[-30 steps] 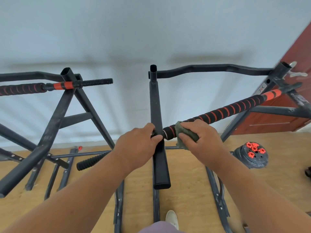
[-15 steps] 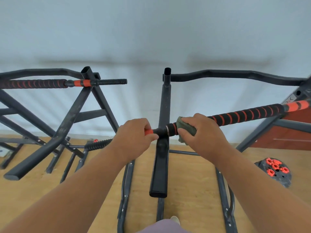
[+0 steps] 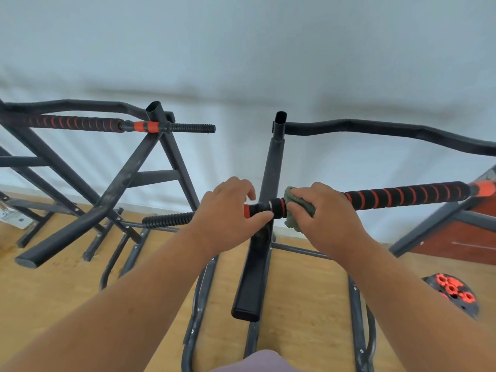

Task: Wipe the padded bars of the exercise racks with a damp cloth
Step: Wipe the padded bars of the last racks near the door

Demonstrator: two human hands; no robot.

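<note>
Broadly, two dark metal exercise racks stand on a wooden floor against a pale wall: the left rack with its own padded bar high across it, and the right rack, where the work is going on. Judging by where the cloth sits, the job looks only partly done. The right rack's padded bar, black foam with orange spiral stripes, runs from the central upright out toward the right edge, and the cloth is at its inner end, so most of its length seems yet to be covered on this pass; whether the left rack's bar is wiped cannot be told. A weight plate with orange fittings lies on the floor at the right.

Both forearms reach forward from below. The left hand closes around the bare orange and black end of the bar just left of the upright, thumb underneath, apparently steadying it. The right hand lies palm down over the bar just right of the upright, fingers curled round the green cloth, which is bunched against the foam's first stripes.
</note>
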